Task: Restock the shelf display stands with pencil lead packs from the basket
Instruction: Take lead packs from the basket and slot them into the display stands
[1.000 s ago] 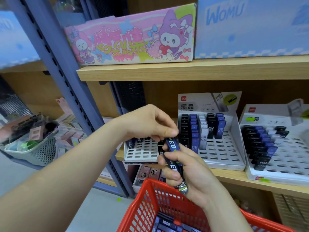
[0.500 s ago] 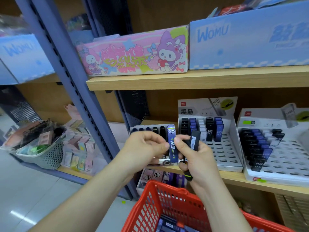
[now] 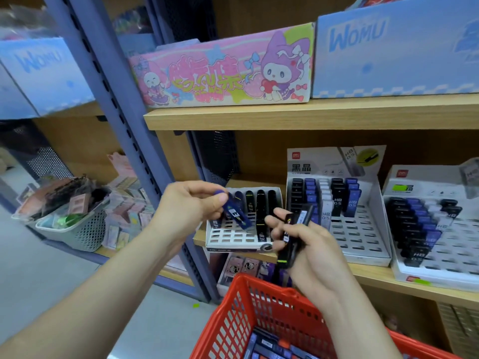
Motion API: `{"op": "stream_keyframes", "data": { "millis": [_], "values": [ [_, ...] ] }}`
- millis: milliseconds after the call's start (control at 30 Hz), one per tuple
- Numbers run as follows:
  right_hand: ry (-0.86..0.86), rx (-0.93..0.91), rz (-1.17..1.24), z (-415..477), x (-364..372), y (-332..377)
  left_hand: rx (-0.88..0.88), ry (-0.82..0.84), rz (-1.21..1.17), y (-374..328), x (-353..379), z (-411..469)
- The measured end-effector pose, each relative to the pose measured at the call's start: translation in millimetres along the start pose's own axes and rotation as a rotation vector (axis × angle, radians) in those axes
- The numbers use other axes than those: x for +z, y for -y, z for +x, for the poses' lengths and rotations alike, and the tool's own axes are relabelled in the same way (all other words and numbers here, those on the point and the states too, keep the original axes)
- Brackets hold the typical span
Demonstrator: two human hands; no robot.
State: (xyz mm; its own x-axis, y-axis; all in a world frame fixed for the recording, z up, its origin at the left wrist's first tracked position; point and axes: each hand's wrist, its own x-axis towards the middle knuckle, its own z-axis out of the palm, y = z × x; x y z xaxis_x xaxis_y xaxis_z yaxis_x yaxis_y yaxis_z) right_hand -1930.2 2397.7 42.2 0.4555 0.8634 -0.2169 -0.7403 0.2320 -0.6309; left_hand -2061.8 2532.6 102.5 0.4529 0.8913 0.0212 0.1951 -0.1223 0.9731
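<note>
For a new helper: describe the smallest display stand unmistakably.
Find the lower wooden shelf under the pink cartoon box. At its left end, beside the blue-grey upright, sits the small white stand. Unlike the stands to its right, it has no tall printed back card.

On the upper light wooden shelf board (image 3: 311, 115): a long pink cardboard box with cartoon figures (image 3: 223, 71), just beside a pale blue cardboard box printed WOMU (image 3: 394, 47). Further left, past the blue-grey slotted metal upright (image 3: 103, 81), a second pale blue WOMU box (image 3: 44, 73). Below it, a grey perforated plastic basket (image 3: 85, 231) full of small mixed goods. On the grey floor (image 3: 51, 281), one small green speck (image 3: 196, 305).
</note>
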Motion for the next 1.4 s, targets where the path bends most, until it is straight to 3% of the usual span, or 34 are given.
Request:
{"op": "stream_keyframes", "data": {
  "millis": [100,300,833,1067,1400],
  "values": [
    [0.049,0.013,0.137,1,-8,6,0.048,-0.11,0.052,7,-15,17],
    [-0.009,0.05,0.051,4,-12,-1,0.095,-0.228,0.132,28,-18,37],
    [-0.003,0.084,-0.03,8,-24,-12,0.098,-0.028,0.142,36,19,70],
    [0.0,0.082,-0.041,9,-31,-12,0.17,0.079,0.286,53,47,92],
    [0.006,0.088,-0.073,8,-32,-9,0.209,0.066,0.453,62,58,98]
  ]
}}
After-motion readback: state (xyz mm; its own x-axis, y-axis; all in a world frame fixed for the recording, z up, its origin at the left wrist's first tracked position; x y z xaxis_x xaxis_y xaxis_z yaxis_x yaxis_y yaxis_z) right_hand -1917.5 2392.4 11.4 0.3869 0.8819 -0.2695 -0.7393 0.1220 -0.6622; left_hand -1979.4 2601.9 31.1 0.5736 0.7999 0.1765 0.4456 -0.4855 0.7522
